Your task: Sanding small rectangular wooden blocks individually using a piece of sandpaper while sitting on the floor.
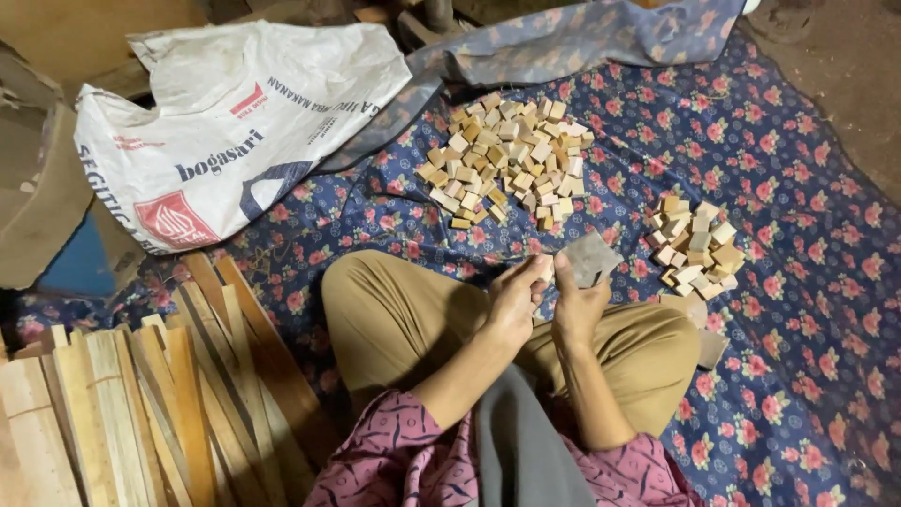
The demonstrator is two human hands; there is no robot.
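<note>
I sit cross-legged on a blue floral cloth. My left hand is closed around a small pale wooden block, held above my knee. Touching it from the right, my right hand grips a grey sheet of sandpaper. A large heap of small wooden blocks lies on the cloth ahead of me. Off to the right of my hands is a smaller heap of blocks.
A white printed sack lies at the upper left. Long wooden slats are stacked at my lower left. Cardboard stands at the far left. A brown flat piece rests by my right knee.
</note>
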